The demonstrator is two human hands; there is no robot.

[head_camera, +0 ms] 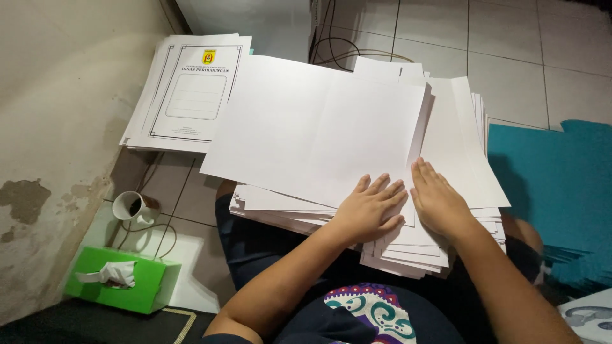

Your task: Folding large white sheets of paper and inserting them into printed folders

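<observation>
A large white sheet (306, 127) with a centre crease lies spread on top of a thick pile of white paper (408, 251) that rests over my lap. My left hand (370, 207) lies flat on the sheet's near right corner, fingers apart. Right beside it, my right hand (437, 200) presses flat on the sheet's right edge, where more white sheets (462, 140) lie underneath. Neither hand grips anything.
A stack of printed covers with a black frame and a yellow emblem (191, 89) lies on the tiled floor at the upper left. A white cup (131, 205) and a green tissue box (121, 280) stand by the wall at left. A teal mat (561, 185) lies at right. Cables (344, 51) run behind the pile.
</observation>
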